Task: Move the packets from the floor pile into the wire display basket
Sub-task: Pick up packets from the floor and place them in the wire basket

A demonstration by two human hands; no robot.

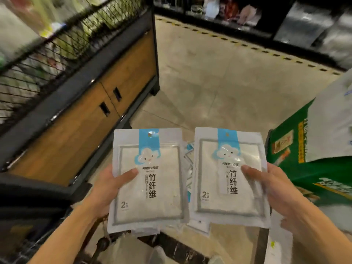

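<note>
White packets, one pinched in my left hand (109,184), one in my right hand (274,187), long axes upright; wire basket (43,60) lies up-left, left hand nearer.

Beige tiled floor (219,82) carries a wood-fronted display stand (85,119) and green carton (308,161).
</note>
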